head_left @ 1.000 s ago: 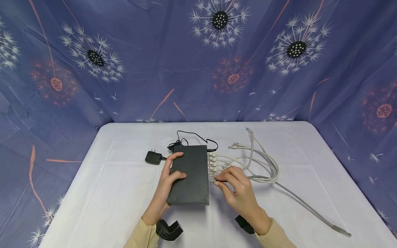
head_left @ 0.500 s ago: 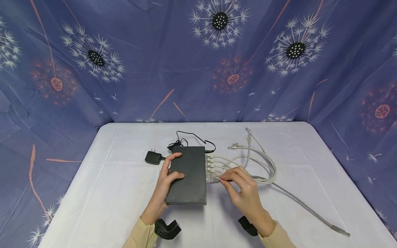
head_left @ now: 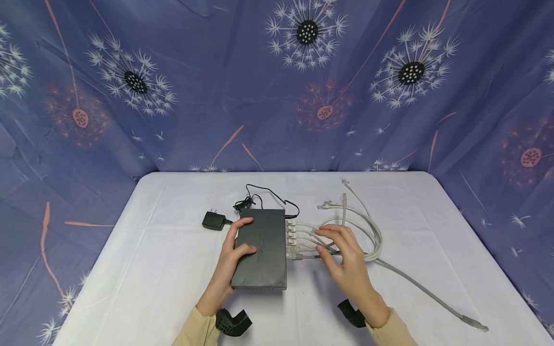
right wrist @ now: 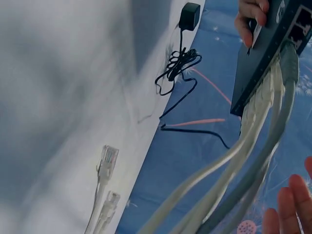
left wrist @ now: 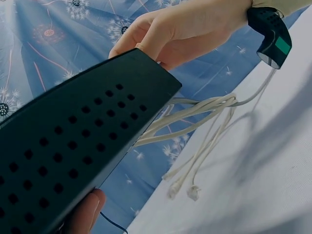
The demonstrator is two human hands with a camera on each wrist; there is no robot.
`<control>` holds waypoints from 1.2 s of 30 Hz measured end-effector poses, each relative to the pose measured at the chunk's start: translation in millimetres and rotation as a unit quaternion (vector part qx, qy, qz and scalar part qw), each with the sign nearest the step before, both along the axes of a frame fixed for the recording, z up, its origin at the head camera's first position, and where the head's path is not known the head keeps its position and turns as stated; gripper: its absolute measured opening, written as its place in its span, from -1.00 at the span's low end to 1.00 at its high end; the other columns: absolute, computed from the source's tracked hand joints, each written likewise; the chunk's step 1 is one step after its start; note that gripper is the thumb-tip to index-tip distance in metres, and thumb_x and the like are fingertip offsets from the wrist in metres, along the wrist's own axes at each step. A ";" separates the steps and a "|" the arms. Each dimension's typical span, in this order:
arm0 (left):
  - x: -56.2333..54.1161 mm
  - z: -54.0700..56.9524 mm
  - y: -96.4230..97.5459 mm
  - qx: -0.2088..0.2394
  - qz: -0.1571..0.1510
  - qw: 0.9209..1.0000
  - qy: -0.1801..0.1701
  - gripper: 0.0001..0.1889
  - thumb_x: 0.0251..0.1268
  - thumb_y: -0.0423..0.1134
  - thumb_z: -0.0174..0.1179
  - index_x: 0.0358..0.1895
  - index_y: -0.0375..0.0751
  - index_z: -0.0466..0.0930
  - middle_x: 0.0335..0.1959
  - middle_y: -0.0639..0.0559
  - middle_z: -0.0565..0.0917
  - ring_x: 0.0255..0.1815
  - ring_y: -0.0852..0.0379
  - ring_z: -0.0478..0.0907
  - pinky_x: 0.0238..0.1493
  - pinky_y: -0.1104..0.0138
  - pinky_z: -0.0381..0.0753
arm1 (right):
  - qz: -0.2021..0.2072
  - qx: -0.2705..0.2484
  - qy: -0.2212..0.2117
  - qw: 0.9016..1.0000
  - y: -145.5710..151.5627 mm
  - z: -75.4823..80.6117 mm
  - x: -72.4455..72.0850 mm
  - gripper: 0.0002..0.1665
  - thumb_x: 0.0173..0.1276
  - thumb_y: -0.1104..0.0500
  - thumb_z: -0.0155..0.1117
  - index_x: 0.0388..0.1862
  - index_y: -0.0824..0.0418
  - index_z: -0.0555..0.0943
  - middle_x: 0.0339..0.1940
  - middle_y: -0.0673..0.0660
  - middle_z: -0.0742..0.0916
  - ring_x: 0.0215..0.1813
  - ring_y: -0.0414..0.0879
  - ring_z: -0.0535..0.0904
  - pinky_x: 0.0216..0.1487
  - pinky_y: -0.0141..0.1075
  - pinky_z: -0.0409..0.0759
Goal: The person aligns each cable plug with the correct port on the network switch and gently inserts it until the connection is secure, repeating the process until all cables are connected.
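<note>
My left hand (head_left: 225,266) grips a black network switch (head_left: 261,250) by its left side, thumb and index finger on top. In the left wrist view its vented end (left wrist: 63,141) faces the camera, a fingertip (left wrist: 87,212) beneath. Several white network cables (right wrist: 263,97) are plugged in side by side along the right edge. Nearest the person, a grey network cable (right wrist: 287,87) sits in a port beside them. Just right of these plugs, my right hand (head_left: 348,257) has its fingers spread, holding nothing; whether its fingertips brush a cable is unclear.
A black power adapter (head_left: 214,220) with a bundled cord (head_left: 245,203) lies left of the switch, its lead running to the switch's far corner. Looped cables (head_left: 377,235) with loose clear plugs (head_left: 327,204) lie to the right. A grey cable end (head_left: 473,322) stretches toward the front right.
My right hand has let go of the grey cable near its plug, spread its fingers and drawn back to the right. The switch has shifted slightly left and toward me in my left hand.
</note>
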State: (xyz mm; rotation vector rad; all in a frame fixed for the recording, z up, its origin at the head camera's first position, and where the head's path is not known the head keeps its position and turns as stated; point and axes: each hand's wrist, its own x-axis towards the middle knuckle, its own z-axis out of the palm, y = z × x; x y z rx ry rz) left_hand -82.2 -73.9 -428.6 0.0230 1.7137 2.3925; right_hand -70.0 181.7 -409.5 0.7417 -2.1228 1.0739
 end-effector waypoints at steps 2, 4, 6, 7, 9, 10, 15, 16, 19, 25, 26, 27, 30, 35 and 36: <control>0.5 -2.0 -0.4 0.000 -0.001 1.000 -0.002 -0.34 0.13 -0.46 0.02 0.36 0.05 0.26 0.13 -0.34 0.30 -0.16 -0.08 0.53 -0.35 0.19 0.56 | -0.005 0.009 -0.013 1.000 2.4 -0.8 -0.1 -0.67 0.35 0.17 0.25 0.01 0.33 0.60 0.00 0.23 0.60 0.06 0.11 0.47 0.16 -0.40 0.30; 1.0 -4.0 -0.8 -0.002 0.000 1.000 -0.003 -0.34 0.13 -0.46 0.02 0.36 0.05 0.26 0.14 -0.34 0.29 -0.13 -0.09 0.53 -0.33 0.18 0.57 | -0.010 0.021 -0.035 0.999 4.6 -2.1 0.3 -0.63 0.28 0.25 0.30 0.06 0.33 0.58 0.06 0.24 0.57 0.13 0.11 0.44 0.20 -0.40 0.27; 2.0 -5.6 -1.1 -0.007 0.001 1.000 -0.006 -0.34 0.13 -0.46 0.02 0.36 0.05 0.26 0.14 -0.33 0.29 -0.10 -0.10 0.50 -0.31 0.16 0.56 | -0.017 0.034 -0.057 0.998 6.6 -3.3 0.8 -0.54 0.21 0.32 0.33 0.12 0.31 0.55 0.11 0.24 0.55 0.18 0.11 0.40 0.23 -0.38 0.24; 2.4 -6.5 -1.2 -0.012 0.003 1.000 -0.007 -0.34 0.12 -0.46 0.03 0.36 0.05 0.26 0.14 -0.33 0.29 -0.10 -0.10 0.49 -0.32 0.15 0.55 | -0.020 0.040 -0.068 0.997 7.2 -4.0 1.1 -0.50 0.18 0.33 0.34 0.15 0.31 0.53 0.14 0.24 0.54 0.21 0.12 0.39 0.25 -0.37 0.22; 3.4 -8.0 -1.5 -0.022 0.005 1.000 -0.007 -0.33 0.11 -0.45 0.03 0.35 0.05 0.27 0.13 -0.31 0.30 -0.09 -0.10 0.46 -0.31 0.14 0.52 | -0.025 0.051 -0.082 0.995 8.4 -5.2 1.5 -0.44 0.17 0.33 0.36 0.19 0.30 0.50 0.18 0.24 0.51 0.24 0.12 0.36 0.27 -0.36 0.20; 3.9 -8.6 -1.7 -0.027 0.006 1.000 -0.007 -0.33 0.10 -0.44 0.03 0.35 0.06 0.27 0.12 -0.30 0.31 -0.09 -0.10 0.45 -0.30 0.13 0.51 | -0.026 0.057 -0.082 0.995 8.8 -6.0 1.4 -0.39 0.15 0.33 0.37 0.22 0.30 0.48 0.20 0.23 0.51 0.25 0.13 0.35 0.28 -0.37 0.18; 5.7 -10.6 -2.8 -0.034 0.007 0.999 -0.005 -0.34 0.10 -0.45 0.02 0.35 0.06 0.28 0.09 -0.28 0.34 -0.14 -0.08 0.45 -0.33 0.14 0.49 | -0.033 0.111 -0.099 0.988 14.7 -13.5 1.3 -0.12 0.05 0.26 0.48 0.38 0.26 0.34 0.32 0.25 0.42 0.33 0.15 0.29 0.28 -0.16 0.25; 6.1 -10.4 -2.9 -0.032 0.006 0.999 -0.007 -0.34 0.10 -0.45 0.02 0.35 0.07 0.27 0.08 -0.28 0.35 -0.15 -0.08 0.46 -0.34 0.14 0.49 | -0.032 0.123 -0.105 0.986 16.1 -15.1 1.4 -0.06 0.02 0.24 0.50 0.40 0.26 0.31 0.34 0.26 0.40 0.34 0.15 0.27 0.26 -0.09 0.26; 7.0 -10.4 -3.3 -0.026 0.004 1.000 -0.012 -0.34 0.11 -0.45 0.02 0.35 0.08 0.27 0.08 -0.30 0.35 -0.18 -0.08 0.49 -0.37 0.15 0.50 | -0.030 0.151 -0.128 0.980 19.8 -19.2 1.4 0.02 0.00 0.16 0.53 0.44 0.26 0.25 0.36 0.28 0.36 0.37 0.17 0.24 0.23 0.09 0.23; 7.4 -11.3 -3.9 -0.010 0.003 1.000 -0.011 -0.33 0.12 -0.47 0.01 0.36 0.04 0.25 0.12 -0.34 0.31 -0.19 -0.07 0.53 -0.36 0.19 0.55 | -0.021 0.177 -0.144 0.973 25.8 -26.1 1.4 0.02 0.00 0.16 0.54 0.41 0.34 0.25 0.34 0.31 0.38 0.37 0.22 0.23 0.41 -0.08 -0.02; 7.5 -11.4 -3.9 -0.006 0.003 1.000 -0.010 -0.33 0.12 -0.47 0.01 0.37 0.03 0.25 0.12 -0.34 0.31 -0.20 -0.07 0.54 -0.37 0.19 0.55 | -0.022 0.181 -0.142 0.973 26.9 -27.4 1.4 0.01 -0.01 0.19 0.54 0.41 0.35 0.26 0.34 0.32 0.39 0.37 0.22 0.22 0.42 -0.14 -0.06; 7.7 -11.5 -3.9 -0.005 0.002 1.000 -0.010 -0.33 0.12 -0.47 0.01 0.37 0.04 0.25 0.12 -0.34 0.31 -0.21 -0.07 0.55 -0.38 0.19 0.56 | -0.025 0.186 -0.139 0.972 28.2 -28.9 1.2 0.01 -0.02 0.22 0.55 0.40 0.36 0.27 0.33 0.31 0.40 0.37 0.22 0.22 0.43 -0.19 -0.10; 8.5 -11.6 -4.1 -0.006 0.003 1.000 -0.008 -0.33 0.12 -0.47 0.01 0.36 0.04 0.25 0.10 -0.34 0.32 -0.24 -0.07 0.55 -0.40 0.20 0.56 | -0.037 0.196 -0.126 0.972 32.4 -33.2 -0.4 0.01 -0.10 0.32 0.57 0.37 0.38 0.30 0.31 0.32 0.42 0.36 0.26 0.23 0.44 -0.20 -0.16; 9.8 -12.5 -5.0 -0.012 0.006 1.000 -0.011 -0.33 0.11 -0.46 0.01 0.36 0.04 0.26 0.08 -0.35 0.33 -0.24 -0.07 0.55 -0.40 0.21 0.56 | -0.062 0.211 -0.127 0.967 39.8 -39.3 -2.9 -0.05 -0.13 0.37 0.56 0.32 0.35 0.38 0.28 0.32 0.46 0.35 0.29 0.25 0.38 0.05 -0.01; 10.0 -12.8 -5.3 -0.012 0.006 1.000 -0.012 -0.33 0.11 -0.46 0.01 0.36 0.04 0.26 0.08 -0.35 0.32 -0.23 -0.07 0.55 -0.40 0.21 0.56 | -0.066 0.215 -0.130 0.966 41.3 -40.4 -3.0 -0.08 -0.12 0.38 0.55 0.30 0.34 0.40 0.28 0.31 0.46 0.35 0.28 0.25 0.36 0.10 0.01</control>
